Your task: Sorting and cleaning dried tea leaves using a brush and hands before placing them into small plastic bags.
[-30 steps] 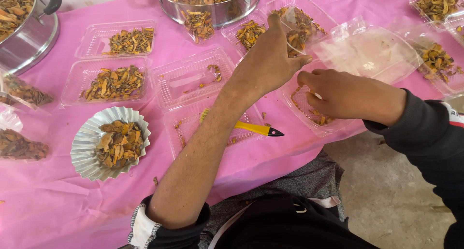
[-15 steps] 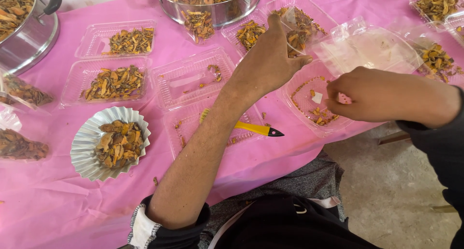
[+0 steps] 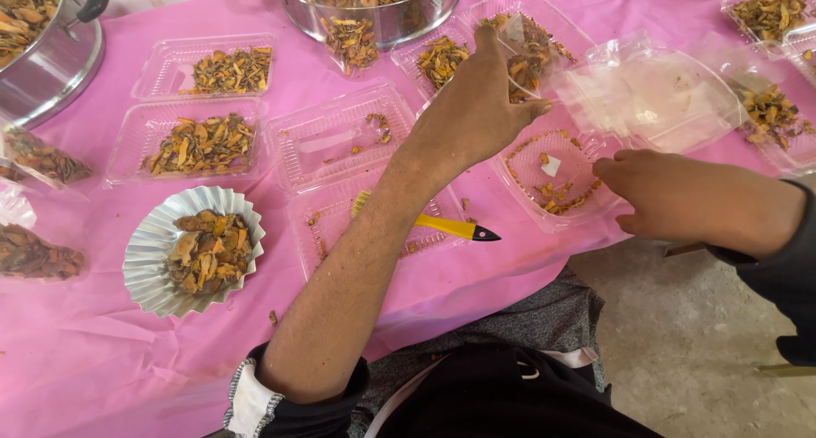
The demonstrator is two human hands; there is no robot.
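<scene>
Head view, left hand (image 3: 480,107) fingers clamped on clear bag (image 3: 520,60), right hand (image 3: 680,202) fingers together beside plastic tray (image 3: 518,202).

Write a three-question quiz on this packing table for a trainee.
1. True or false: the left hand reaches across the table toward a clear tray holding yellow-brown pieces.
2. What lies under the left forearm? A) yellow-handled tool B) spoon C) scissors
3. Fill in: the right hand rests at the edge of a nearly ______ clear tray.

Key: 1 true; 2 A; 3 empty.
</scene>
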